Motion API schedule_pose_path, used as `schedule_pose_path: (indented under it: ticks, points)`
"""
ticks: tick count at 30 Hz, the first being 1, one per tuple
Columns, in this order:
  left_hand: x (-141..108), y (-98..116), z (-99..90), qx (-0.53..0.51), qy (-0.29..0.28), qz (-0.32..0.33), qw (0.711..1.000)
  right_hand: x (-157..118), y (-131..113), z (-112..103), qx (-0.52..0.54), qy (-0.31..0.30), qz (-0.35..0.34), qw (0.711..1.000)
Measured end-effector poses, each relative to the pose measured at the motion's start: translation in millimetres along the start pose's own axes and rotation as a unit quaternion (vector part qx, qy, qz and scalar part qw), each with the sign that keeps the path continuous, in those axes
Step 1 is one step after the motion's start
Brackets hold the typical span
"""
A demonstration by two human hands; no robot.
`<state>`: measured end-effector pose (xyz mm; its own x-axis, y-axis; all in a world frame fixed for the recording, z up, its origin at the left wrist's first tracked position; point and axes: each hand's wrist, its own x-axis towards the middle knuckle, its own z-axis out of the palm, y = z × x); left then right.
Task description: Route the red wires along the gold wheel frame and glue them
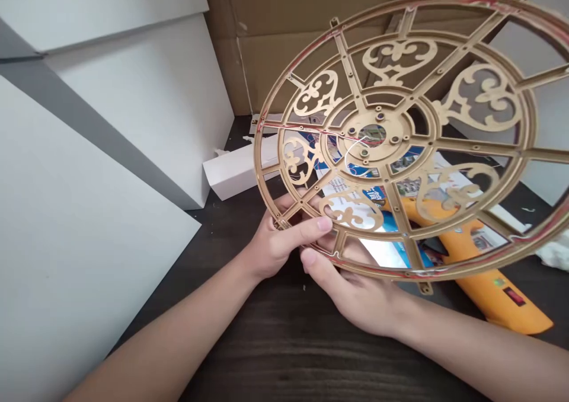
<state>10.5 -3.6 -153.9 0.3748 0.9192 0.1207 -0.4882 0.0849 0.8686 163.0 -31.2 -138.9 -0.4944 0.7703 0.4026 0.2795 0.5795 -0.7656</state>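
A large round gold frame (402, 234) with scroll ornaments is held up and tilted above the dark table. Red and white wires run along its outer channel, and thin wires lead across a spoke to the hub. My left hand (278, 242) grips its lower left rim, thumb on the front and fingers behind. Close beside it, my right hand (355, 289) holds the bottom rim, with the thumb at the edge and the fingers partly hidden behind the frame.
An orange tool (489, 289) with a red switch lies behind the frame at the right, beside printed papers (444, 174). White boxes (133, 93) stand at the left. A small white box (235, 168) and cardboard (275, 52) are at the back.
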Motion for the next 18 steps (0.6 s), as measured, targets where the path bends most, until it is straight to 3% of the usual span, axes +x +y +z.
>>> schedule_pose_path:
  ticks: [8, 14, 18]
  points:
    - [1.1, -1.4, 0.7, -0.026, 0.036, 0.011, 0.999, -2.9, -0.8, -3.3, 0.083, -0.027, 0.018, 0.996]
    - [1.7, -0.3, 1.0, -0.016, 0.083, 0.004, 0.996, -16.2, 9.5, 1.4, 0.245, -0.025, 0.070, 0.967]
    - [1.9, -0.1, 1.7, -0.028, 0.099, 0.006, 0.995, -21.2, 14.6, 5.7, 0.282, -0.016, 0.106, 0.953]
